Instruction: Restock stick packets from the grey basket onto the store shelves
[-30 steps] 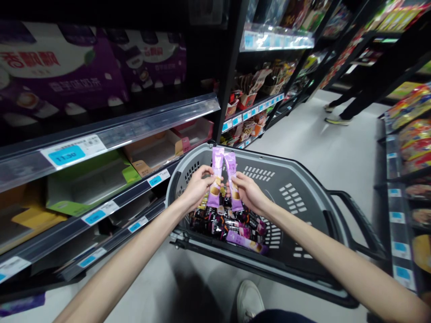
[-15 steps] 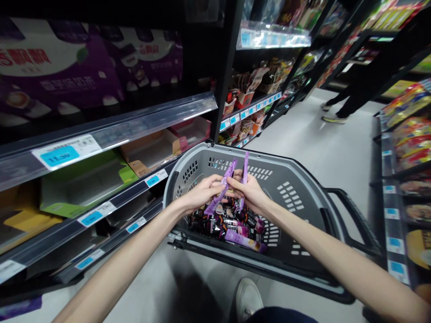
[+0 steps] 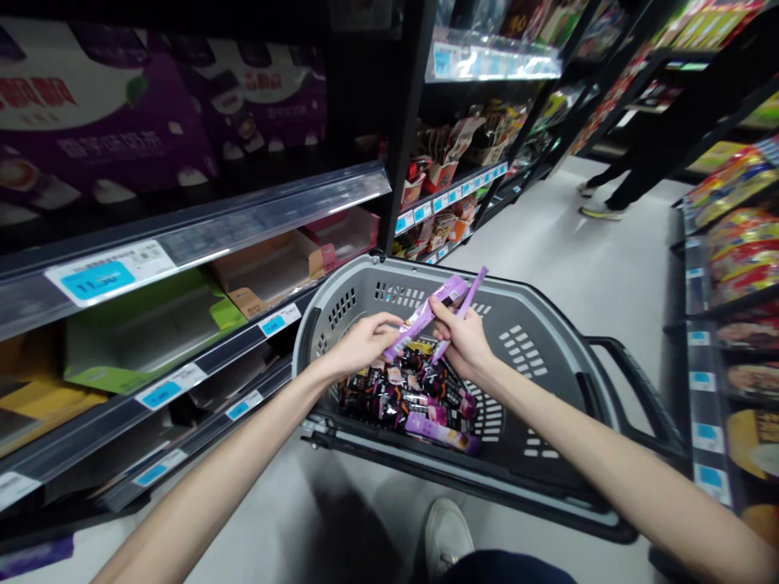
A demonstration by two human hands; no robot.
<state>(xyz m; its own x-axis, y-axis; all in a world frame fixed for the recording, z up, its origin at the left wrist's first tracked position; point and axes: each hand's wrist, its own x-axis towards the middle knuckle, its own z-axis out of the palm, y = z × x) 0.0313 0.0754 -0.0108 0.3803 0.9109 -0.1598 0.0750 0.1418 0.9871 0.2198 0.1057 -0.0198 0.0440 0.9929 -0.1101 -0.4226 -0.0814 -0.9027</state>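
Note:
Both my hands are over a grey shopping basket (image 3: 548, 324) that holds several dark snack packets (image 3: 395, 389) and a purple packet (image 3: 441, 431). My right hand (image 3: 466, 341) pinches two purple stick packets (image 3: 435, 308), tilted up to the right. My left hand (image 3: 359, 345) has curled fingers at the lower end of one of those packets, touching it.
Store shelves (image 3: 182, 243) run along the left with purple boxes (image 3: 122, 122), green and orange display trays and blue price tags (image 3: 97, 278). More shelving (image 3: 730, 268) stands at the right. Another person's legs (image 3: 614, 195) are far down the aisle. My shoe (image 3: 447, 535) is below the basket.
The two purple packets went from upright and side by side to tilted rightward in my right hand. My left hand slid to their lower end. The view shifted slightly.

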